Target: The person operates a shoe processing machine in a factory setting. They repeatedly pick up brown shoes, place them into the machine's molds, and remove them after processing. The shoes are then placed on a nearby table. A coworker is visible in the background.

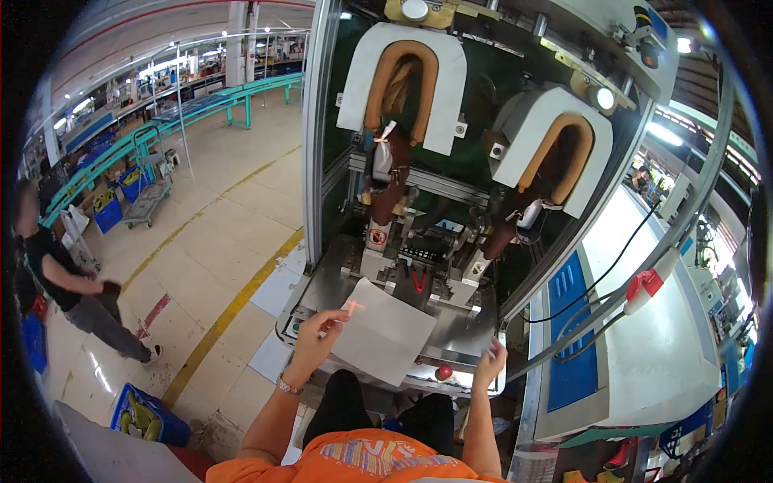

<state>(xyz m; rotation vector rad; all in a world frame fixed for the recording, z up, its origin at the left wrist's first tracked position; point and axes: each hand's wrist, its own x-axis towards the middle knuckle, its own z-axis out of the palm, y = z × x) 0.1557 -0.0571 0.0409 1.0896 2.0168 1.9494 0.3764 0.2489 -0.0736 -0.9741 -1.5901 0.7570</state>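
Observation:
A pale, thin sheet (386, 332) lies aslant over the front of a metal machine table (322, 286) and hangs past its near edge. My left hand (316, 342), with a metal band at the wrist, pinches the sheet's left edge. A small orange-red cross of light falls on the sheet beside those fingers. My right hand (488, 364) is above the table's right front corner, apart from the sheet; its fingers are blurred. Between them on the table's front is a red round knob (444, 372). Red-handled pliers (419, 279) lie behind the sheet.
Above the table hang two white housings with brown U-shaped pads (427, 88), over two upright holders with dark brown pieces. A blue-and-white machine (628, 338) stands right. Left are a blue crate (149, 414), a walking person (64, 278) and a green conveyor (241, 92).

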